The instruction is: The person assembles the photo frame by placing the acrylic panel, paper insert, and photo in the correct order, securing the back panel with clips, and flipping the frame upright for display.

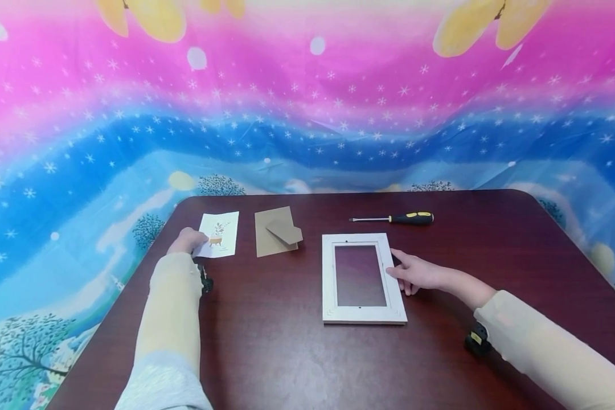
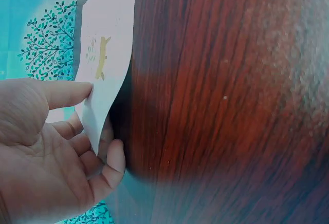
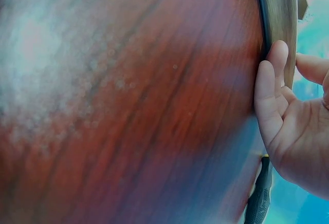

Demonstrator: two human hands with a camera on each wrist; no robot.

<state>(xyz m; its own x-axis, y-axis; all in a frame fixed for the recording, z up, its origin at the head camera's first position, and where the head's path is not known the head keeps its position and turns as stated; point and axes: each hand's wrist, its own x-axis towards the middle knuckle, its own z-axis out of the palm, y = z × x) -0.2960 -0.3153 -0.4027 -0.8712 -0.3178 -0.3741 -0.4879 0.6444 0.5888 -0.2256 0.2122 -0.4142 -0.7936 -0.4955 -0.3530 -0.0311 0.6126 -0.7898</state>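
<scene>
A white printed card (image 1: 224,232) is lying at the far left of the surface (image 1: 256,330), its near-left corner lifting as the left hand (image 1: 187,241) is pinching it, the grip clamping thumb over fingers. Right of centre, a white frame (image 1: 329,279) is lying flat, and the right hand (image 1: 416,272) is gripping its right edge between thumb and fingers. A brown board (image 1: 267,239) is resting between card and frame; a screwdriver (image 1: 412,218) is lying beyond the frame. Behind, a patterned cloth (image 1: 287,131) is hanging.
</scene>
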